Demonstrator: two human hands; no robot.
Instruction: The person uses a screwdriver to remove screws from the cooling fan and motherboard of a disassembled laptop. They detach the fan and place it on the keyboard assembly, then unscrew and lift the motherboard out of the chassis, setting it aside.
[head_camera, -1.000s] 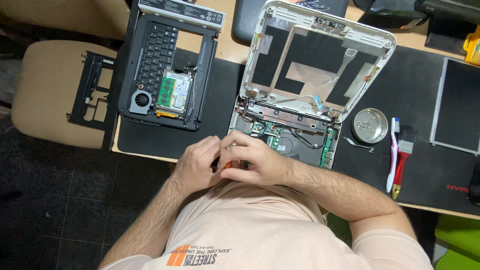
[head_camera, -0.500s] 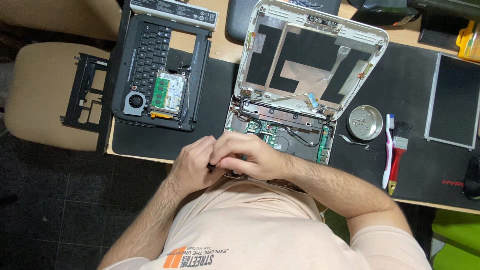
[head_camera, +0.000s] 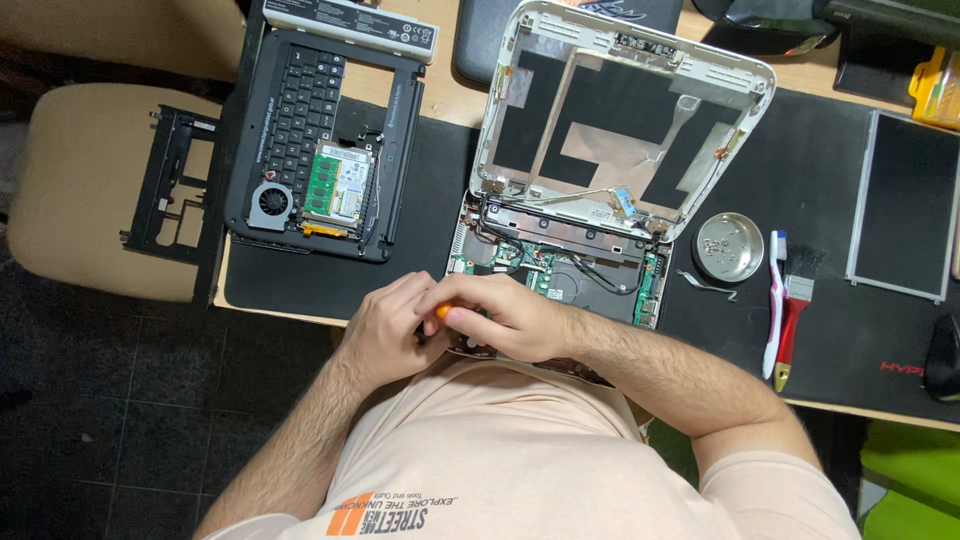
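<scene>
Laptops: two, a white opened laptop (head_camera: 590, 200) at the desk's near edge and a black laptop base (head_camera: 315, 150) toward the left edge.
Small things: one round metal dish (head_camera: 728, 246), one toothbrush (head_camera: 775, 300), one paintbrush (head_camera: 792, 315), one loose screen panel (head_camera: 905, 205) near the right edge.
Left hand (head_camera: 385, 330): fingers curled, apparently around the tool.
Right hand (head_camera: 500, 318): fingers closed around the orange tool handle (head_camera: 443, 312).
Tool: only an orange tip shows between the two hands' fingertips, at the white laptop's near-left corner.

Both my hands on the opened laptop (head_camera: 560, 270)

My left hand (head_camera: 385, 335) and right hand (head_camera: 510, 318) meet low in the frame's centre, gripping an orange-handled screwdriver (head_camera: 443, 312).
</scene>
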